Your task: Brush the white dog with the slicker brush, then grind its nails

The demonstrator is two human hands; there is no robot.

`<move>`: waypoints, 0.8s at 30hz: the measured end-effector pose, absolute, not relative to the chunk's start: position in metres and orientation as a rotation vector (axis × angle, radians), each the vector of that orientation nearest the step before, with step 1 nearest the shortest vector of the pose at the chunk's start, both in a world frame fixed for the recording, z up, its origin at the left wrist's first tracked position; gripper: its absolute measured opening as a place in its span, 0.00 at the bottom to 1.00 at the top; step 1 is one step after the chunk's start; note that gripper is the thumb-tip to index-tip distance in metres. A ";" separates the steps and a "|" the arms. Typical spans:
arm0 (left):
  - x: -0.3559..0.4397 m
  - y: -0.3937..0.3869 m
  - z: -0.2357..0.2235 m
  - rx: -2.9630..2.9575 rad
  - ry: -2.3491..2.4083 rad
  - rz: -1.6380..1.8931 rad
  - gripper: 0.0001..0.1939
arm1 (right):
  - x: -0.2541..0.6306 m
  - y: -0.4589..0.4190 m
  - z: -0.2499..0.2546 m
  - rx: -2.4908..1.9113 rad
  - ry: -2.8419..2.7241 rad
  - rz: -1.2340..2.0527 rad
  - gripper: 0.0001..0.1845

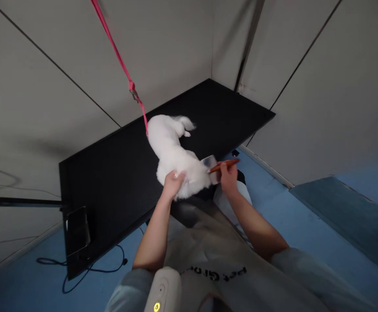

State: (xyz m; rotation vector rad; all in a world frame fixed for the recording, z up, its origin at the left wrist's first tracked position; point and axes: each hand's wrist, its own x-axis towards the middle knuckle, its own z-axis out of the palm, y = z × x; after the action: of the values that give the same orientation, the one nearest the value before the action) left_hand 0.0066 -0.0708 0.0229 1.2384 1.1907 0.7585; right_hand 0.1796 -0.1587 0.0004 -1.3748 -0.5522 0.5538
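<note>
A black cord (101,271) trails on the floor below the L end of a black table (228,112), 1 end looping out past its edge. At the table's near edge, a person's L hand (172,184) is partly closed on the thick fur of a white animal (167,138), prob. a dog, thumb on top w/ the other fingers mostly hidden, a grip that likely steadies the body. A pink strap (117,56) w/ a metal clip (133,94) runs down from above the table's far side to the animal, prob. to limit wandering. The animal lies across the table's middle, tail and 1 paw toward the far side, fluffier end at the near edge, presumably for easy reach. Just R of that fur, near the table's front edge, the R hand (228,178) is curled closed around an orange-handled tool (229,163), its pale, flat head beside the coat; motion blurs the detail, but the handle angles away, apparently keeping knuckles off the fur. Farther R, past the table, a gray-green mat (345,216) lies on the blue floor. As for containers, only 1 candidate shows: a glossy dark tray-like item (77,229) at the table's L end, poss. a device; contents, if any, can't be made out.
</note>
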 end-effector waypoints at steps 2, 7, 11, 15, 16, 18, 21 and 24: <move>0.008 -0.068 0.023 1.168 1.189 0.680 0.17 | 0.180 -0.160 0.002 -1.338 -0.593 0.546 0.12; 0.008 -0.052 0.018 0.992 1.146 0.586 0.21 | 0.167 -0.158 -0.008 -1.326 -0.677 0.800 0.13; 0.003 -0.039 0.015 0.955 1.178 0.521 0.20 | 0.160 -0.152 -0.013 -1.283 -0.596 0.686 0.12; -0.004 -0.031 0.007 1.017 1.174 0.447 0.20 | 0.162 -0.144 -0.013 -1.298 -0.736 0.781 0.12; -0.007 -0.030 0.003 1.087 1.149 0.461 0.20 | 0.164 -0.142 -0.013 -1.324 -0.670 0.755 0.13; -0.012 -0.029 -0.007 1.282 1.121 0.544 0.20 | 0.169 -0.141 -0.015 -1.338 -0.532 0.654 0.13; -0.014 -0.027 -0.021 1.470 1.150 0.679 0.19 | 0.168 -0.141 -0.020 -1.298 -0.673 0.704 0.13; -0.011 -0.023 -0.030 1.455 1.164 0.710 0.17 | 0.164 -0.138 -0.020 -1.327 -0.789 0.841 0.14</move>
State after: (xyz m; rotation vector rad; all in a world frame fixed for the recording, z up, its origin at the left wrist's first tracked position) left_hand -0.0105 -0.0225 -0.0296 1.4550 1.1644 0.7097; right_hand 0.1642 -0.1381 -0.0203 -1.3271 -0.7888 0.8410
